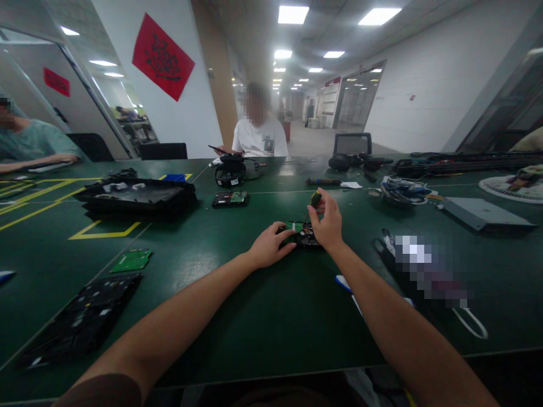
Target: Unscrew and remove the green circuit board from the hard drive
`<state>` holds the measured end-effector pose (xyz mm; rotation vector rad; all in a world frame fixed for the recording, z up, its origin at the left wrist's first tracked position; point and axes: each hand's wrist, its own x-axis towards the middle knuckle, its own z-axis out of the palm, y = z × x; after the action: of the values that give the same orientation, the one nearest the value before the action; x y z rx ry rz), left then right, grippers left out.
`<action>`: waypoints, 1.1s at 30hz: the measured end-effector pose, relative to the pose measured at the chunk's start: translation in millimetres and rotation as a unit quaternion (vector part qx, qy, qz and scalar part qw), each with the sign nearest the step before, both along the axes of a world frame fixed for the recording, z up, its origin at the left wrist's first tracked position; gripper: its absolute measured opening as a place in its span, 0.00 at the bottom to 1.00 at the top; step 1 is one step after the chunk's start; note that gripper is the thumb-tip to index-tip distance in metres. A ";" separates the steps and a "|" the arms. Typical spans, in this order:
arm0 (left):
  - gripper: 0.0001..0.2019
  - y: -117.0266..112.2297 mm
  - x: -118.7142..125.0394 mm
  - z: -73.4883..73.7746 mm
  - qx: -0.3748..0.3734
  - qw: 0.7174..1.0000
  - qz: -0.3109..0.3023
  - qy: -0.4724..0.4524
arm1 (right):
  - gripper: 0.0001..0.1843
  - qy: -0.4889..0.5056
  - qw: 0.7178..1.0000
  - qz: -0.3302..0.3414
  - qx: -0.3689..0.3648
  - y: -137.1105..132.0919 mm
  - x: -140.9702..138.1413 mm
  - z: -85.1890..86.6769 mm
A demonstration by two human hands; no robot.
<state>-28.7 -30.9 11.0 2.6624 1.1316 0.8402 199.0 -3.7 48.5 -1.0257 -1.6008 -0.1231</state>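
In the middle of the green table lies a hard drive with a green circuit board and a dark body. My left hand grips its left end, thumb on the near side and fingers on the far side. Above the drive, my right hand is closed round a screwdriver with a yellow and black handle. The shaft points down at the drive, and its tip is too small to make out. Another hard drive with its board showing sits farther back, left of centre.
Black plastic trays are stacked at the back left. A green circuit board and a black panel lie at the left. Cables and a grey metal box occupy the right. A person sits across the table.
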 end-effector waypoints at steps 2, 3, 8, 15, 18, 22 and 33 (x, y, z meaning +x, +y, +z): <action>0.25 0.1 -0.4 -0.1 0.002 1.000 -0.001 -0.001 | 0.32 0.001 1.000 0.010 -0.004 0.7 -0.3 0.3; 0.25 0.1 -0.6 -0.1 0.003 1.000 -0.001 0.000 | 0.32 -0.001 1.000 0.016 -0.008 1.0 -0.4 0.4; 0.25 0.5 -1.3 0.1 0.006 1.000 -0.002 0.008 | 0.32 -0.024 0.999 0.018 -0.013 0.3 -0.2 1.9; 0.25 -0.7 -1.2 1.3 0.005 1.000 0.000 0.004 | 0.33 -0.034 0.999 0.028 -0.023 2.6 5.1 4.6; 0.26 -0.5 -1.5 1.2 0.003 1.000 -0.002 0.007 | 0.32 -0.023 0.999 0.036 -0.032 5.7 9.4 3.9; 0.26 0.9 -1.6 -0.6 0.003 1.000 -0.003 0.005 | 0.32 -0.011 0.999 0.039 -0.029 6.9 10.0 1.1; 0.25 0.6 -1.0 -0.5 0.012 1.000 -0.001 0.005 | 0.34 -0.014 0.999 0.039 -0.020 3.6 4.7 -0.1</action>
<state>-29.7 -30.3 10.4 2.6884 1.1273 0.8465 203.7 0.0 48.4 -0.9961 -1.6717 -0.0526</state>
